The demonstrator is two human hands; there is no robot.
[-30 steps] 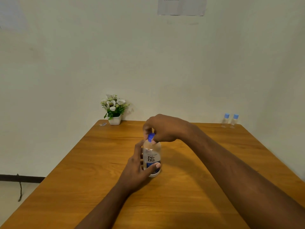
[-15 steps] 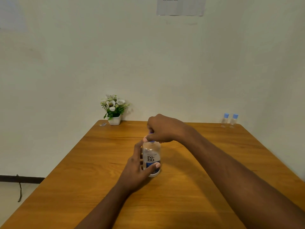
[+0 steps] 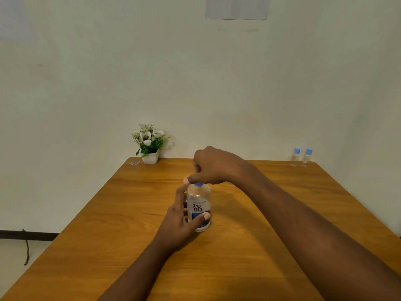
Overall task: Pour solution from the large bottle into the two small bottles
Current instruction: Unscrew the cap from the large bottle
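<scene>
Large bottle upright in L hand grip, R hand tight on cap.

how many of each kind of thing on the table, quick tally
large bottle: 1
small bottles: 2
flower pot: 1
small scrap, too small to identify: 1
total: 5

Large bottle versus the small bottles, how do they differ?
The large bottle is bigger and labelled; the small bottles look plain. The large bottle stands mid-table, left hand round it, right hand on its cap; the small bottles stand untouched far right. All are upright, blue-capped.
</scene>
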